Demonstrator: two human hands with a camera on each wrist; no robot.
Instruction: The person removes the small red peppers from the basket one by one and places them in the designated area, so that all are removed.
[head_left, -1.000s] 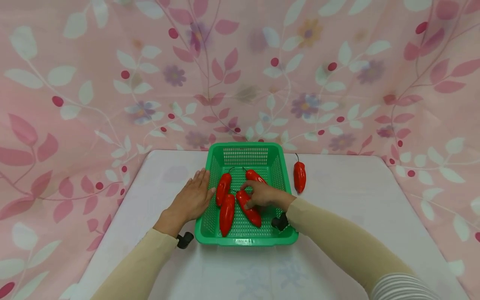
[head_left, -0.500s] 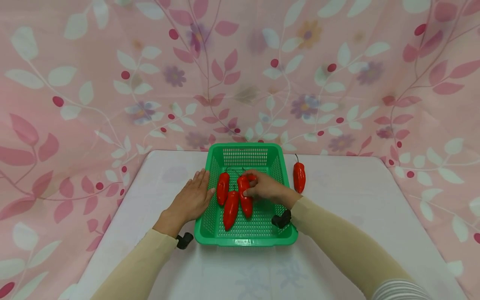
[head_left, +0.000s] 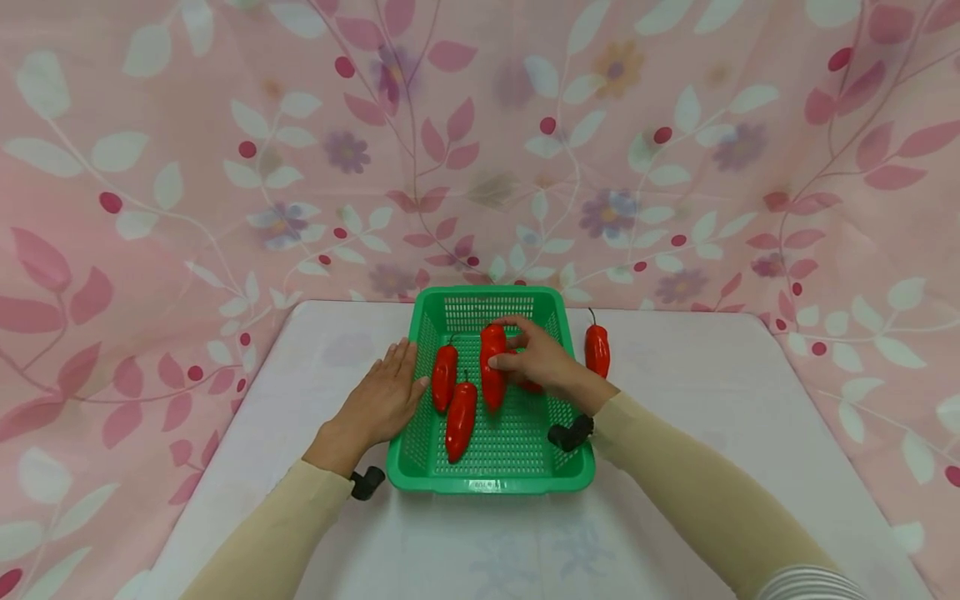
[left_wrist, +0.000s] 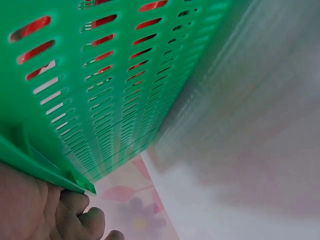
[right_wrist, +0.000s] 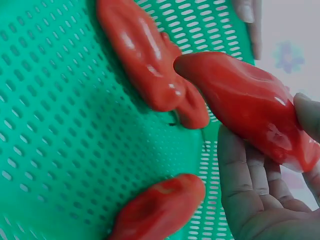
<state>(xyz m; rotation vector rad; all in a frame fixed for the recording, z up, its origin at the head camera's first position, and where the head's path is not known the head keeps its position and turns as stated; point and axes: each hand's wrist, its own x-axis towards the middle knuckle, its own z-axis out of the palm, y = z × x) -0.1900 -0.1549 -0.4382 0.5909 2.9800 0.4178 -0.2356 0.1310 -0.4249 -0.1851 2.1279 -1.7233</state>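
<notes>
My right hand pinches a red chili pepper over the green basket, thumb on one side and fingers on the other. In the right wrist view the held pepper points its tapered end toward the basket's inside. Two more red peppers lie in the left half, one behind the other. A further pepper is partly hidden beneath the right hand. My left hand lies with fingers straight along the basket's left rim; the left wrist view shows it at the rim.
One red pepper lies on the white tablecloth just right of the basket. A pink floral curtain hangs behind the table. A small black camera on the right wrist overlaps the basket's right side.
The right hand has taken hold of the pepper and raised it, moving it toward the back of the basket. The front-left pepper has shifted slightly. The left hand stays put.
</notes>
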